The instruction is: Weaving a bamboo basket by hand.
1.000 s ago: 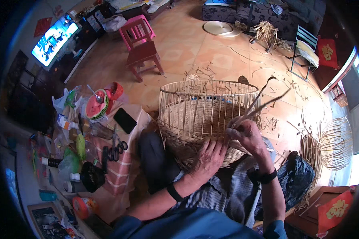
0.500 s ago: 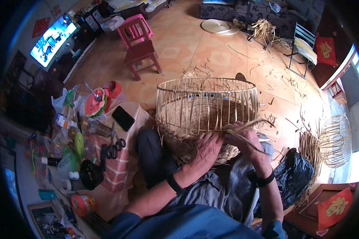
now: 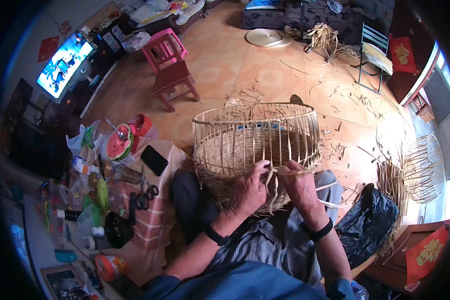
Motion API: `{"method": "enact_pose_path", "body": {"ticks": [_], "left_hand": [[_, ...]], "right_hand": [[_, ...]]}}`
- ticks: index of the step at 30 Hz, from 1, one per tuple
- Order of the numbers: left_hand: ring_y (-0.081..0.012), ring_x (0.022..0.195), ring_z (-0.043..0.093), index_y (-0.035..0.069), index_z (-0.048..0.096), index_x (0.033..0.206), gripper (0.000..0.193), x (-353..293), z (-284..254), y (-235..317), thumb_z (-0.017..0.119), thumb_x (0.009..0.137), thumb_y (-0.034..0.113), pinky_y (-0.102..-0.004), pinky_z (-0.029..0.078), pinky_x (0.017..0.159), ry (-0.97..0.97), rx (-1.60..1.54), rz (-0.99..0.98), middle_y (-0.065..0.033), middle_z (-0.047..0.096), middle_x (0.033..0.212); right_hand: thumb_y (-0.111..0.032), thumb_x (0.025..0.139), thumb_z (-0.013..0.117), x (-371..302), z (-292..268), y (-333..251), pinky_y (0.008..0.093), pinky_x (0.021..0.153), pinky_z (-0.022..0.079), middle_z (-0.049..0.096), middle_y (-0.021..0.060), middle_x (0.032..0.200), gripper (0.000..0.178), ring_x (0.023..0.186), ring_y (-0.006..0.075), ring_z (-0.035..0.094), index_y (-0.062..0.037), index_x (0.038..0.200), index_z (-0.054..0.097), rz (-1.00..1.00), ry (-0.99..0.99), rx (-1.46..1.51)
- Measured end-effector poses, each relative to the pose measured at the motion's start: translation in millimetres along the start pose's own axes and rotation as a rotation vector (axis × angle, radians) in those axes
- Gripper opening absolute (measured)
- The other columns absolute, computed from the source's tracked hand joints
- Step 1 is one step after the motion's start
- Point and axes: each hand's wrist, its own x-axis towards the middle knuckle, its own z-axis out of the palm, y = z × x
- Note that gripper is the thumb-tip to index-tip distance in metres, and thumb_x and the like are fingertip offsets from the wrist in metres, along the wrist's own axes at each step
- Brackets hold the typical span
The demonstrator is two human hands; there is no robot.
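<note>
A round woven basket [image 3: 220, 172] rests tilted on my lap, its lower wall thickly plaited and its upper wall made of thin upright stakes under a hoop rim. At its near side my left hand [image 3: 251, 190] is closed in a pinch at a pale plant-fibre strand [image 3: 272, 176] beside the stakes. Close on the right, my right hand [image 3: 299, 186] is closed on the strands too, with one stretching out past its fingers. More loose strand ends [image 3: 330, 204] poke out beyond my right wrist. The fingertips of both hands partly hide the weave.
To the left, a cloth-covered table holds a phone [image 3: 154, 160], scissors [image 3: 147, 191], cut watermelon [image 3: 119, 146] and bottles. A black plastic bag [image 3: 367, 225] and a bundle of stalks [image 3: 386, 185] lie right, beside another basket frame [image 3: 425, 169]. A red chair [image 3: 174, 75] stands ahead.
My hands have drawn apart slightly, the left one turning upright. The strand that stuck out over my right hand now lies lower, across the basket's near wall. The whole view has shifted a little.
</note>
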Motion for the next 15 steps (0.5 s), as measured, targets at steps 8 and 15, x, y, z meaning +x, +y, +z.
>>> {"method": "enact_pose_path", "body": {"ticks": [8, 15], "left_hand": [[-0.0345, 0.095, 0.071, 0.006, 0.072, 0.112, 0.024, 5.2, 35.7, -27.8, 0.068, 0.091, 0.016, -0.0401, 0.057, 0.081, -0.056, 0.127, 0.007, -0.0143, 0.073, 0.107], [-0.0349, 0.086, 0.071, 0.003, 0.07, 0.101, 0.012, 2.6, 43.5, -20.9, 0.067, 0.091, 0.008, -0.0408, 0.056, 0.074, 0.093, 0.025, 0.071, -0.0161, 0.072, 0.096]], "right_hand": [[-0.007, 0.089, 0.056, -15.7, 8.6, 6.3, 0.0474, 0.066, 0.051, 0.058, 0.0141, 0.093, 0.011, 0.084, 0.0351, 0.064, -0.0085, 0.097, 0.064, 0.127, -0.17, -0.08], [-0.005, 0.084, 0.067, -25.1, 22.4, 11.6, 0.0441, 0.071, 0.054, 0.063, 0.0129, 0.089, 0.015, 0.086, 0.0343, 0.066, -0.0067, 0.099, 0.067, 0.204, 0.151, 0.199]]}}
